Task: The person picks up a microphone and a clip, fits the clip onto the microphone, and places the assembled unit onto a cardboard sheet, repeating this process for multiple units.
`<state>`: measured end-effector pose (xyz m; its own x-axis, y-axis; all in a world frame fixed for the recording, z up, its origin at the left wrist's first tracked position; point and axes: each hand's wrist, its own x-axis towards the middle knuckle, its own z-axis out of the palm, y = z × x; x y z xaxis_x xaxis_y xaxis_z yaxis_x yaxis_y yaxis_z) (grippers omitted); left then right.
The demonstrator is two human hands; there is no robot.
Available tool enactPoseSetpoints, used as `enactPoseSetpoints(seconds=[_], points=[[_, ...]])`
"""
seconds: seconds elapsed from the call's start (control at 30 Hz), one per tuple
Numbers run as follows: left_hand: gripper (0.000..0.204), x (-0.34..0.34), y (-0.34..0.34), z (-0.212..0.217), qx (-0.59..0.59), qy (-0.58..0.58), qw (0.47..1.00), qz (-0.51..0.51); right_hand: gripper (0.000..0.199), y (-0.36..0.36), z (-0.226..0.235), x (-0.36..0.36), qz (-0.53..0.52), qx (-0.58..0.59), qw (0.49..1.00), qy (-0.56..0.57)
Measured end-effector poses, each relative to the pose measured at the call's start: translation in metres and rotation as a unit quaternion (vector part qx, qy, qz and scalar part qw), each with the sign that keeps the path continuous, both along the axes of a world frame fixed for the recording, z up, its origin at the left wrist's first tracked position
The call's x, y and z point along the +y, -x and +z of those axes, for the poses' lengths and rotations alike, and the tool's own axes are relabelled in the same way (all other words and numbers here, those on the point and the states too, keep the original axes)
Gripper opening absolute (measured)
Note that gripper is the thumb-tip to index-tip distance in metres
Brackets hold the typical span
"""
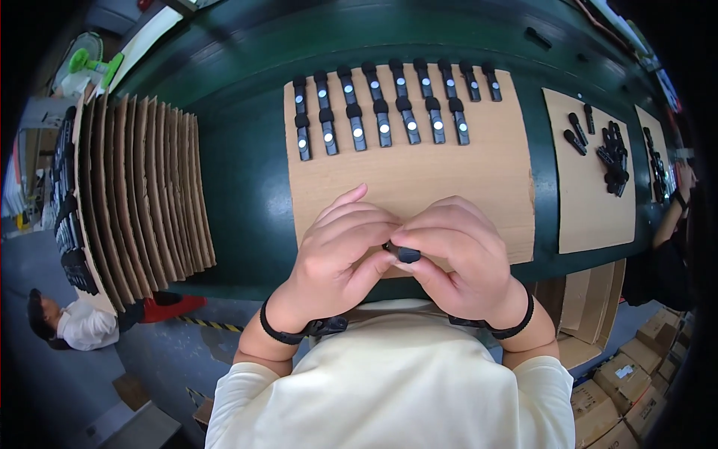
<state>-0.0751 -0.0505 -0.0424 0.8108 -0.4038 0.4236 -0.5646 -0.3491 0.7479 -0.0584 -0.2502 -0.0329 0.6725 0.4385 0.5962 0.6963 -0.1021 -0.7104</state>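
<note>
In front of my body, over the near edge of a cardboard sheet (419, 176), my left hand (336, 251) and my right hand (464, 251) meet fingertip to fingertip. Between them they pinch a small black clip-on microphone (408, 255) with a rounded dark end; the fingers cover much of it. My left index finger sticks up and away. Toward the sheet's far side lie two rows of similar small microphones (384, 127), their black foam tips pointing away from me. Most carry a round white dot. The far row reaches further right than the nearer one.
On the green table (247, 165), upright cardboard sheets (142, 202) stand packed at the left. Loose microphones (615, 161) are heaped on another sheet (594, 221) at the right. Beyond it is a co-worker's arm (666, 224). Boxes (624, 378) sit on the floor at lower right.
</note>
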Motion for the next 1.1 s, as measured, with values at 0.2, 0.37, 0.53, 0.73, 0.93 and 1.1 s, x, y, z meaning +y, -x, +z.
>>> enactPoseSetpoints(seconds=[0.2,0.37,0.53,0.73,0.93,1.1], points=[[0.032,0.015,0.001,0.016,0.079,-0.014,0.994,0.078,0.024,-0.006,0.009,-0.027,-0.015,0.088,0.995,0.04],[0.031,0.056,0.003,-0.009,0.108,0.042,0.977,0.177,0.024,-0.036,0.014,-0.07,-0.082,0.093,0.98,0.153],[0.026,0.074,0.002,-0.02,0.129,0.096,0.957,0.242,0.024,-0.08,-0.007,-0.099,-0.14,-0.076,0.947,0.279],[0.023,0.082,0.006,-0.028,0.145,0.113,0.945,0.27,0.024,-0.081,-0.021,-0.105,-0.091,-0.106,0.915,0.379],[0.023,0.081,0.002,-0.029,0.152,0.103,0.946,0.268,0.024,-0.088,-0.028,-0.105,-0.09,-0.075,0.912,0.393],[0.022,0.074,-0.004,-0.026,0.15,0.102,0.95,0.253,0.024,-0.1,-0.03,-0.104,-0.104,-0.084,0.911,0.391]])
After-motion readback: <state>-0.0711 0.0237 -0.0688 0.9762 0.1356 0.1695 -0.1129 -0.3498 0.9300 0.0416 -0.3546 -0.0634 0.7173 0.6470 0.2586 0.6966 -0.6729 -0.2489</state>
